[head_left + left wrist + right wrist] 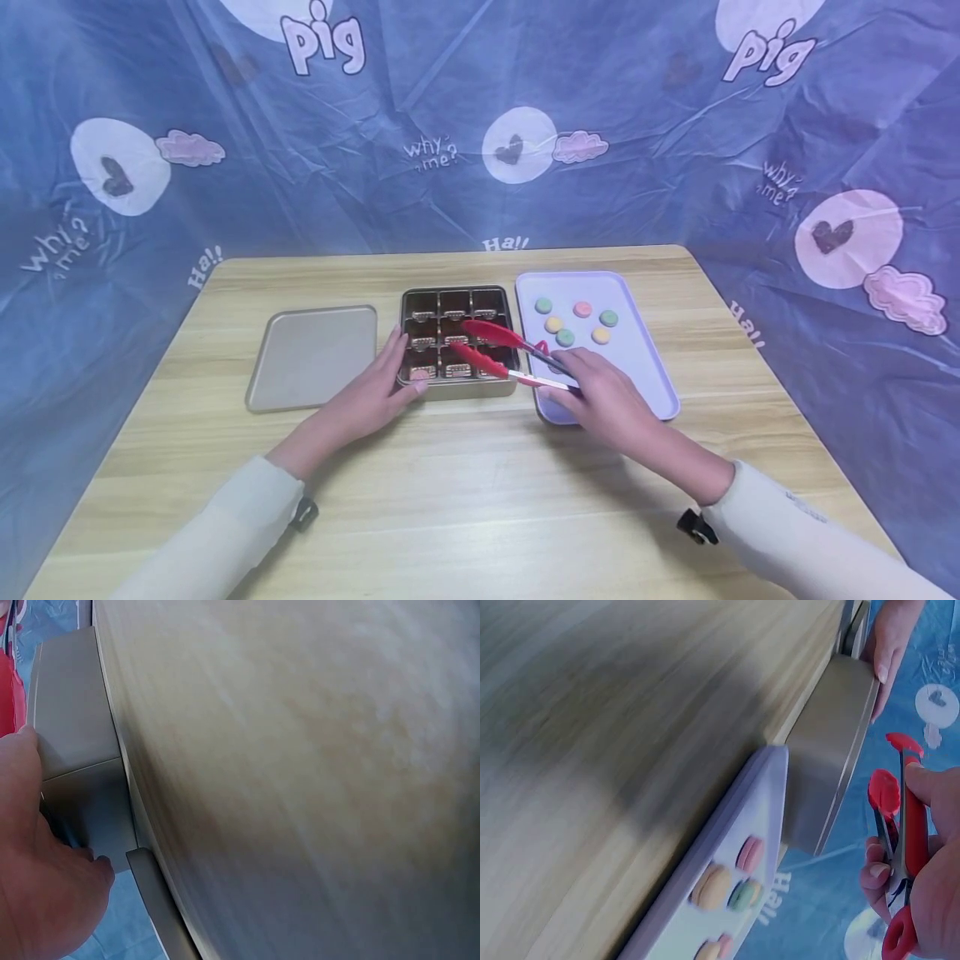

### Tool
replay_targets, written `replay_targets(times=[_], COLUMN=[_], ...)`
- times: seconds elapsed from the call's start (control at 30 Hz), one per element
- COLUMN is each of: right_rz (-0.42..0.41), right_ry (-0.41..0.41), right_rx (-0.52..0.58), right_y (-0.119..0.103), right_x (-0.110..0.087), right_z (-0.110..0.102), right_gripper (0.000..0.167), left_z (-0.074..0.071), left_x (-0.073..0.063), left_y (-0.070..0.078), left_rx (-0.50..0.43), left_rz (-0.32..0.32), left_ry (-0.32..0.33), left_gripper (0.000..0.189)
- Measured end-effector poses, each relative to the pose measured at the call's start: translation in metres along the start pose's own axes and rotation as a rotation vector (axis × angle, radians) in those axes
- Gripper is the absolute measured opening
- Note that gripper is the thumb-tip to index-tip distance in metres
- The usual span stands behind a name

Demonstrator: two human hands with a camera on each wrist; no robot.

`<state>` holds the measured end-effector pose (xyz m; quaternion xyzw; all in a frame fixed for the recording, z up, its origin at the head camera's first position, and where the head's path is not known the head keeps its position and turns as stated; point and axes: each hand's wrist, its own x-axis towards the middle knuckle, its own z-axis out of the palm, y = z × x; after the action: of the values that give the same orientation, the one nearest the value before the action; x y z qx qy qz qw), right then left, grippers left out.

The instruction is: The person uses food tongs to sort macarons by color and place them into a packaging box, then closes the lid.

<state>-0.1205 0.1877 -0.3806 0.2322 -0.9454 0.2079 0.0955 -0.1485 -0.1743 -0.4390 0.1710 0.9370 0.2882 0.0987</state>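
Note:
My left hand (378, 383) grips the front left corner of a brown metal box (457, 389), thumb on the front and fingers along the left side. Dividers split the box into several compartments; a pink macaron (420, 374) lies in the front left one. With my right hand (607, 396) I hold red-tipped tongs (551, 362) over the box. Their tips stand apart, and I see nothing between them. Green, yellow and pink macarons (582, 309) lie on a lilac tray (637, 367) at the right, partly hidden by my right hand.
A flat, beige-grey lid or tray (311, 358) lies left of the box. All of it rests on a wooden table (465, 500). Blue printed cloth (450, 100) hangs behind the table and at both sides.

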Motion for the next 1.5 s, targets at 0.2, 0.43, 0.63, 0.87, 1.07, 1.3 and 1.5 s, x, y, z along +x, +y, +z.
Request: replay_targets(times=[0.2,0.43,0.63,0.87,1.07,1.3,1.5], right_rz=[0.041,0.051,0.104,0.189,0.262,0.28,0.29], right_ry=[0.038,0.1,0.125,0.124,0.084,0.069,0.055], right_rx=[0.024,-0.013,-0.047,-0.098,-0.122,-0.137,-0.151], right_y=[0.02,0.044,0.067,0.096,0.119,0.132,0.136], right_x=[-0.004,-0.005,-0.007,-0.01,-0.013,-0.014,-0.014], right_z=[-0.01,-0.019,-0.024,-0.028,-0.029,-0.029,-0.029], right_gripper=[0.053,0.053,0.05,0.05,0.052,0.051,0.052], left_z=[0.0,0.0,-0.001,0.0,0.001,0.0,0.0], left_x=[0.0,-0.001,-0.001,-0.001,0.001,-0.001,-0.001], left_y=[-0.001,0.0,0.0,-0.001,-0.001,-0.001,0.0], left_rx=[-0.005,-0.011,-0.01,-0.009,-0.017,-0.021,-0.022], left_rz=[0.004,-0.005,-0.004,-0.01,-0.008,-0.016,-0.025], left_ry=[0.003,0.002,0.0,0.001,0.001,0.0,-0.001], left_gripper=[0.096,0.095,0.096,0.096,0.096,0.096,0.097])
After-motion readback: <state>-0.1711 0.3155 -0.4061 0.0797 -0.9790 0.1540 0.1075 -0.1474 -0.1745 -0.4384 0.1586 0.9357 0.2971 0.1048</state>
